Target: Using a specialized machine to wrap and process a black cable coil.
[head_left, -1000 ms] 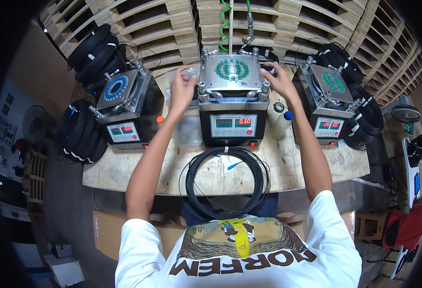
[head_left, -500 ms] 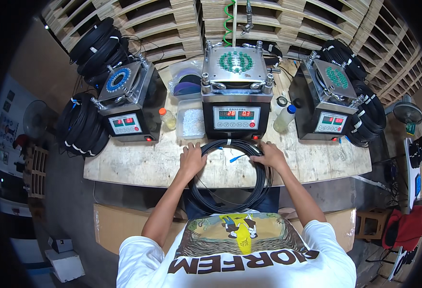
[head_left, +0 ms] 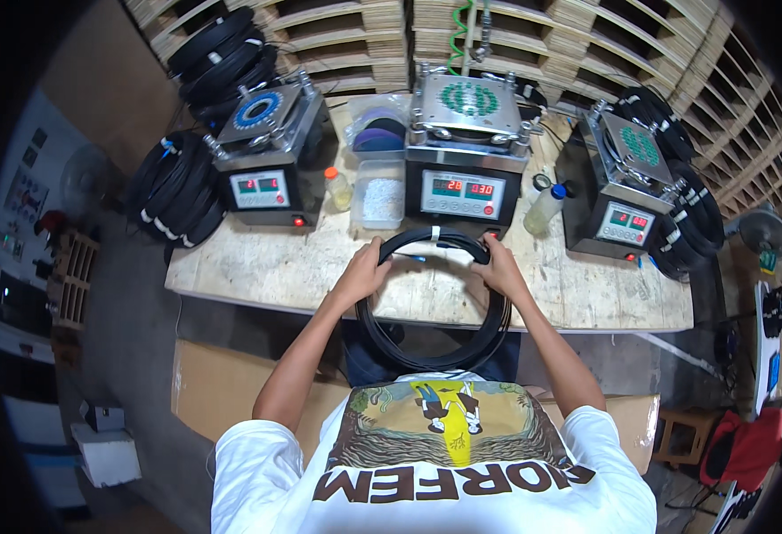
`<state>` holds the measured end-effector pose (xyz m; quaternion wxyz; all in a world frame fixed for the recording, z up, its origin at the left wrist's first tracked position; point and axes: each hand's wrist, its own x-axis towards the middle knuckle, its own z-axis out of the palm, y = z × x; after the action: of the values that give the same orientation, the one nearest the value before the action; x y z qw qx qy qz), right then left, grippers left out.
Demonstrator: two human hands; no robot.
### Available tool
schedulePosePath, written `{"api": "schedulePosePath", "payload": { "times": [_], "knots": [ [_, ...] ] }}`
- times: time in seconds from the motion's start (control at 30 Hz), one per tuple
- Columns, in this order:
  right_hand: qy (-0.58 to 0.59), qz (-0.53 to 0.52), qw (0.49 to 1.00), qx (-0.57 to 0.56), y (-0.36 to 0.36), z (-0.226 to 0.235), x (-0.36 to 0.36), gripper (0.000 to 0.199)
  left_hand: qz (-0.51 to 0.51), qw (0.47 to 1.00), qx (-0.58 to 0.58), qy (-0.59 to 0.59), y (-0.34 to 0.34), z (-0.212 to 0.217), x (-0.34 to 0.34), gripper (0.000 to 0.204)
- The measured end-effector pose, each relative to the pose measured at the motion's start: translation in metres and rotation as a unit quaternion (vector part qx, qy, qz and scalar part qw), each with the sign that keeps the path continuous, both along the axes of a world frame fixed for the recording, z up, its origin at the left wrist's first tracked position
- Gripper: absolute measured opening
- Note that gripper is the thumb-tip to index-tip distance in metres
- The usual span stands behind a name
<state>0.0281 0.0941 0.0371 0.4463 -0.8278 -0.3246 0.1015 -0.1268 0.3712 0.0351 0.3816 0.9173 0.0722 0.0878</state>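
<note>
A coil of black cable hangs partly over the front edge of the wooden table, its far side bound by a white tie. My left hand is closed round the coil's left side, and my right hand grips its right side. A blue connector shows inside the ring near the far edge. Just beyond the coil stands the middle polishing machine, a black box with a lit display and a metal plate of green holders on top.
Two similar machines flank it, one left and one right. Between them are a tub of white bits, an orange-capped bottle and a blue-capped bottle. More cable coils stand at both sides; wooden pallets rise behind.
Both hands have closed more firmly on the coil, and its strands look gathered more tightly together. The whole view has shifted, with the machines now a little to the right.
</note>
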Motion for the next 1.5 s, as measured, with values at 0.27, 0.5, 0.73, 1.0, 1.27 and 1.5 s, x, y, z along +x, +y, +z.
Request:
{"api": "schedulePosePath", "payload": {
  "times": [0.27,0.5,0.73,1.0,1.27,1.5],
  "knots": [
    [0.092,0.145,0.983,0.063,0.110,0.146,-0.010,0.042,0.122,0.983,-0.009,-0.136,0.078,0.143,-0.058,0.033],
    [0.163,0.218,0.942,0.194,0.276,0.242,-0.005,0.030,0.141,0.977,0.032,-0.158,0.238,0.268,-0.046,0.045],
    [0.224,0.105,0.936,0.250,0.379,0.234,0.010,0.048,0.068,0.975,0.108,-0.184,0.364,0.261,0.012,0.057],
    [0.245,0.019,0.949,0.199,0.404,0.201,0.016,0.048,0.038,0.982,0.067,-0.172,0.397,0.218,0.038,0.065],
    [0.167,-0.035,0.966,0.193,0.412,0.174,0.018,0.044,0.003,0.996,-0.002,-0.094,0.409,0.194,0.047,0.073],
    [0.071,-0.032,0.984,0.162,0.417,0.169,0.009,0.039,-0.022,0.998,-0.034,-0.055,0.422,0.181,0.036,0.073]
  ]
}}
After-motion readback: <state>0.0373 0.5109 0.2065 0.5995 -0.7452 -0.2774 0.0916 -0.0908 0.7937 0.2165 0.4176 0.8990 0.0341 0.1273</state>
